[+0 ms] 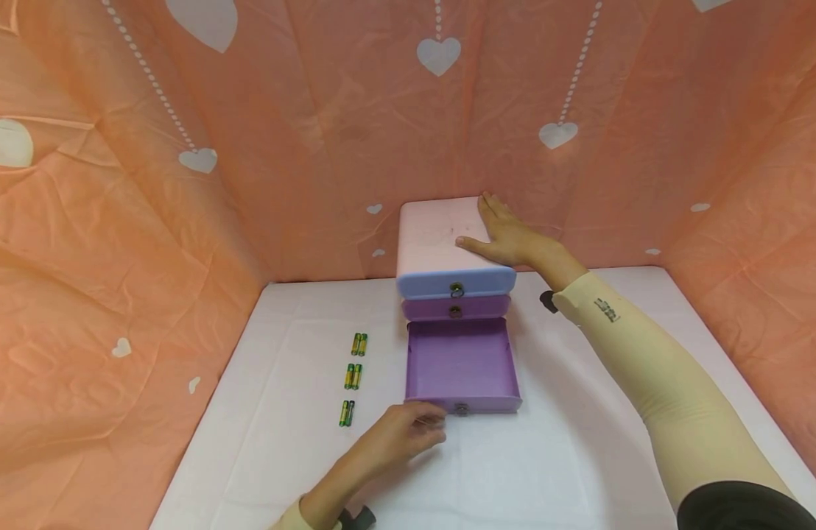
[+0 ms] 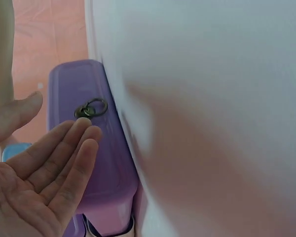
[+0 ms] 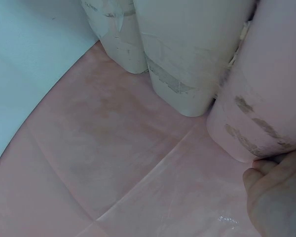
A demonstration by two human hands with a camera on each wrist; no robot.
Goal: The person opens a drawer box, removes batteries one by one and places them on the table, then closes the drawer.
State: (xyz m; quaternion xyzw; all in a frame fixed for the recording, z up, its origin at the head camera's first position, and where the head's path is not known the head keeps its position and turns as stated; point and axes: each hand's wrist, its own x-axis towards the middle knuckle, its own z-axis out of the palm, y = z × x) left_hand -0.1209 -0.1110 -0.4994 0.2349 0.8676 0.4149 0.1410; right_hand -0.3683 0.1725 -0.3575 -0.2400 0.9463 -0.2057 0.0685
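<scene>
A small drawer cabinet with a pink top stands at the back of the table. Its bottom purple drawer is pulled far out and looks bare inside; the blue-fronted drawer and middle purple drawer sit in. My left hand is at the left of the pulled-out drawer's front, fingers fairly straight, by the metal ring handle; whether they touch the front I cannot tell. My right hand rests spread over the cabinet's top right edge, its fingertips at the cabinet's side in the right wrist view.
Several green-and-yellow batteries lie in pairs left of the drawer, among them a back pair, a middle pair and a front pair. An orange cloth with white hearts hangs behind the white table and along its sides.
</scene>
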